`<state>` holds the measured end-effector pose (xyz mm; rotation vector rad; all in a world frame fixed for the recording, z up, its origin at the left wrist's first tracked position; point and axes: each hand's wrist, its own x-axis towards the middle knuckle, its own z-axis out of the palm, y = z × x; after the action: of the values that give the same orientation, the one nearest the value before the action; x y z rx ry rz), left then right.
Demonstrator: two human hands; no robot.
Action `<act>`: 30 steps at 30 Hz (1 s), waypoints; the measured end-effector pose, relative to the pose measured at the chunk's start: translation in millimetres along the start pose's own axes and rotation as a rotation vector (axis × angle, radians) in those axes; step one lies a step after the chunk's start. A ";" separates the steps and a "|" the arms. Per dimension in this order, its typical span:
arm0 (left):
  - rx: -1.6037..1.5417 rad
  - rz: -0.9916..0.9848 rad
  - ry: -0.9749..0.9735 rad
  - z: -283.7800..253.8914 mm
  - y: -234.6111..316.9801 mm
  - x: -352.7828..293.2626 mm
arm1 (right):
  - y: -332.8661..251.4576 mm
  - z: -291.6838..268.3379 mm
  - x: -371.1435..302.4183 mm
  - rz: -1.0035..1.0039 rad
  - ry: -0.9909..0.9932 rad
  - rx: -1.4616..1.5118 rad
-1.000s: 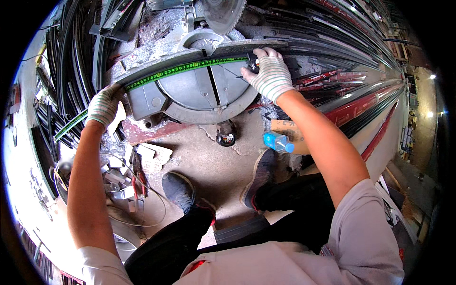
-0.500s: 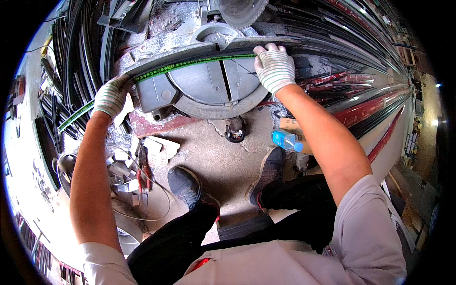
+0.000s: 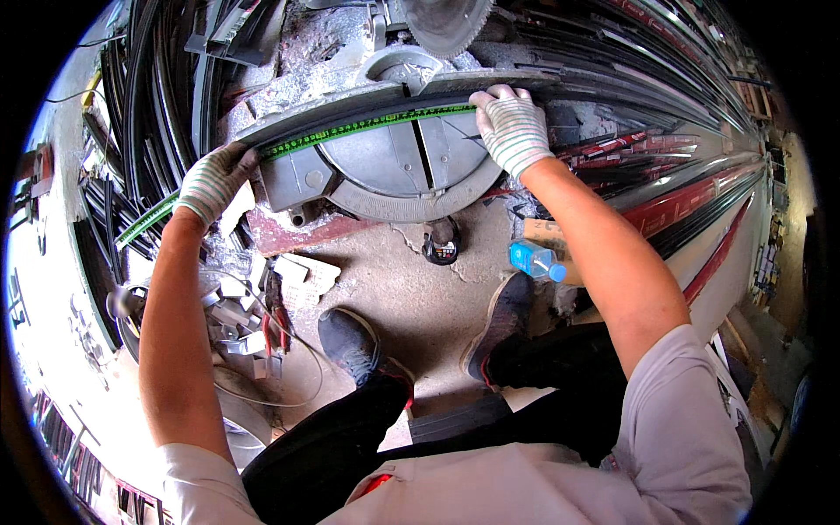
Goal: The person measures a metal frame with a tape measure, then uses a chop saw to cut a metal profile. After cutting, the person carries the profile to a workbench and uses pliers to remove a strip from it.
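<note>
I have the left hand [image 3: 213, 182] and right hand [image 3: 513, 129] gripping the green measuring tape [image 3: 367, 126], which could buckle beside the miter-saw fence [image 3: 311, 107] if either loosens.

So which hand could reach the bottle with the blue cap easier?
Probably the right hand: it's nearer the bottle than the left hand is. Both hands are on the green measuring tape, though, so it would need to let go first.

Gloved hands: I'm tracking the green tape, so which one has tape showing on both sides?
The left hand: green tape also extends beyond it, lower left; at the right hand it shows only on the inner side.
</note>
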<state>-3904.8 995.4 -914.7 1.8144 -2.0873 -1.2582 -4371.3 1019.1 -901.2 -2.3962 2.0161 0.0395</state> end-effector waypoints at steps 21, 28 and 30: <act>0.021 0.028 0.126 11.0 -34.6 9.3 | 16.1 -13.2 -55.1 -0.244 -0.131 0.180; 0.030 0.008 0.121 11.3 -55.4 13.0 | -12.9 -51.4 -123.9 -0.186 -0.573 0.263; 0.059 0.016 0.145 12.7 -49.7 12.3 | -18.0 -52.2 -148.0 -0.135 -0.721 0.306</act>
<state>-3876.9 993.8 -959.4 1.8487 -2.0769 -1.0383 -4378.2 1166.7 -845.4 -1.9279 1.4106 0.4778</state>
